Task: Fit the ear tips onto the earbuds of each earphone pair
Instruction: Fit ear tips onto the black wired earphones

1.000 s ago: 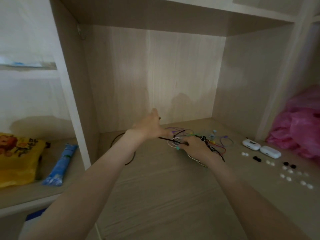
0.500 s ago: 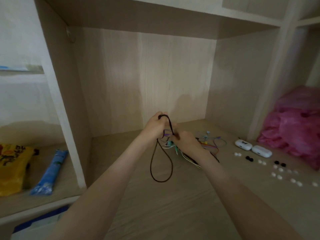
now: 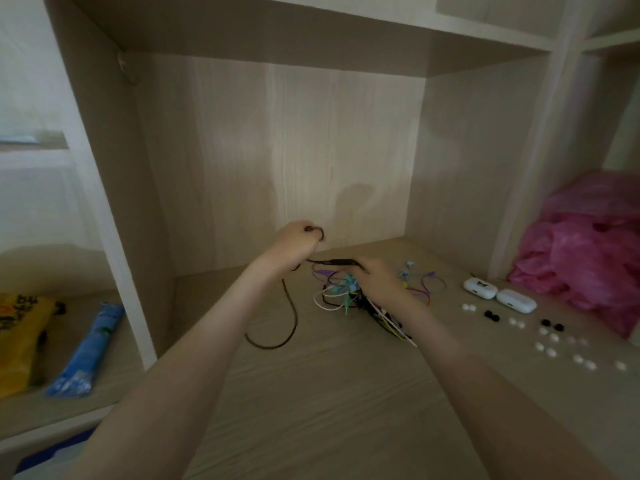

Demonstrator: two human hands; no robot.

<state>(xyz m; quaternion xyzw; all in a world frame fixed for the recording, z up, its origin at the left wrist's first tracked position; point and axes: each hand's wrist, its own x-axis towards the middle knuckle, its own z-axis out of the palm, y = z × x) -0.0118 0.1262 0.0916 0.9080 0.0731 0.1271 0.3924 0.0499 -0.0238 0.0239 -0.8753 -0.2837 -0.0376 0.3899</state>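
Two hands meet over a tangle of earphones (image 3: 341, 294) that lies near the back of a pale wooden surface (image 3: 329, 393), and everything else is placed from that tangle. The left hand (image 3: 294, 245) is raised just left of and above the tangle. Its fingers are curled tight round a black cable (image 3: 289, 327), and a small bend of the cable shows over the top of the fist. From the fist the cable hangs down and ends in a loose loop on the surface to the left of the tangle. Another stretch of it runs nearly level to the right, toward the right hand (image 3: 375, 280).

The right hand sits on the right side of the tangle with its fingers curled round a bunch of the coloured cords. White, yellow and black strands trail out under its wrist toward the person.

Right of the tangle, a few loose purple and red cords lie flat. Further right stand two white cases (image 3: 479, 288), touching each other. In front of the cases, white ear tips (image 3: 547, 349) and a few black ear tips (image 3: 491, 316) are scattered in pairs on the surface.

Far right of the tangle, past an upright panel, is a crumpled pink bag (image 3: 588, 251). Far left, on a lower shelf, lie a blue packet (image 3: 88, 344) and a yellow bag (image 3: 17, 334).
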